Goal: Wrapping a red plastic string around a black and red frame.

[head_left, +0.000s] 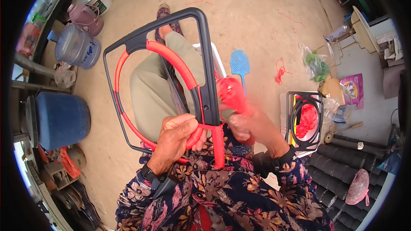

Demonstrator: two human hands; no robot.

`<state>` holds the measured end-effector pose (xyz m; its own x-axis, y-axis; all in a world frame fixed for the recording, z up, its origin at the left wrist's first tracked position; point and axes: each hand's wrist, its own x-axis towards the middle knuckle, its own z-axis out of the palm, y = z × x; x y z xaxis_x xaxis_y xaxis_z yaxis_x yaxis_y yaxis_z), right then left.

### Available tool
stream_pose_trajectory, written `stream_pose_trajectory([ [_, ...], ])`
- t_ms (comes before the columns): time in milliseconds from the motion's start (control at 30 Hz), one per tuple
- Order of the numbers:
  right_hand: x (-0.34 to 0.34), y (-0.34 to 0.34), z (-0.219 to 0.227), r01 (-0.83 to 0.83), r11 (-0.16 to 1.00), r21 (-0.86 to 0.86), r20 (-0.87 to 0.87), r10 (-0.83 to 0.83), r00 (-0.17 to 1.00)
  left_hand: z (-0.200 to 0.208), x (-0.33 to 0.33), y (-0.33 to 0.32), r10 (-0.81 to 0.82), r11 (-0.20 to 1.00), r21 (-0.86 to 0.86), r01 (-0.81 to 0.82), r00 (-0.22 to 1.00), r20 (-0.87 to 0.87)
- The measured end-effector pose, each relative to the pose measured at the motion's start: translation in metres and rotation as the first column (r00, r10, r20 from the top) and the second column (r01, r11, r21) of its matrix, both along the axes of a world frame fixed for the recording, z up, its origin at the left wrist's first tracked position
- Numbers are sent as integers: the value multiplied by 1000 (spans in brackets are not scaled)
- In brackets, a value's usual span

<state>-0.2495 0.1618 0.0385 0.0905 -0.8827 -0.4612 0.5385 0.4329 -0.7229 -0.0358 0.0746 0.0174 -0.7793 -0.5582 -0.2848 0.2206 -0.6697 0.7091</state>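
Note:
A black plastic frame [207, 60] with a ring inside it stands tilted over my lap. Red cord [173, 60] is wound tightly round much of the ring, and more covers the frame's lower right corner. My left hand [176, 137] is closed round the wrapped ring near that corner, thumb and fingers pressing on the cord. Just right of the frame, my right hand [259, 126] is closed on a bundle of red cord [231, 95]; both are smeared by motion. A strand joins the wrapped corner towards the bundle, partly hidden by the hand.
To the right, a box holds another black frame [291, 122] and red cord [307, 122]. A blue fly swatter [239, 63] lies on the floor ahead, with cord scraps [280, 72] nearby. A blue barrel [62, 117] and water jug [79, 46] stand left; stacked black rolls [342, 162] lie right.

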Motion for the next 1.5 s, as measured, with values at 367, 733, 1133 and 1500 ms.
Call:
stream_pose_trajectory([
  [367, 8, 6, 8, -44, 989, -142, 80, 55, 995, 4, 5, 4, 20, 999, -29, -21, 999, -45],
  [733, 5, 9, 5, -83, 973, -213, 1, 85, 996, 4, 2, 5, 42, 998, -49, -42, 999, -1],
  [1133, -13, 19, -26, 174, 977, 122, -101, -162, 982, -10, -1, 1, -40, 999, -29, 41, 999, 33],
  [1500, -20, 1, -15, 59, 996, 68, -471, -20, 882, -17, -16, 0, -49, 994, 102, 29, 979, 198],
])
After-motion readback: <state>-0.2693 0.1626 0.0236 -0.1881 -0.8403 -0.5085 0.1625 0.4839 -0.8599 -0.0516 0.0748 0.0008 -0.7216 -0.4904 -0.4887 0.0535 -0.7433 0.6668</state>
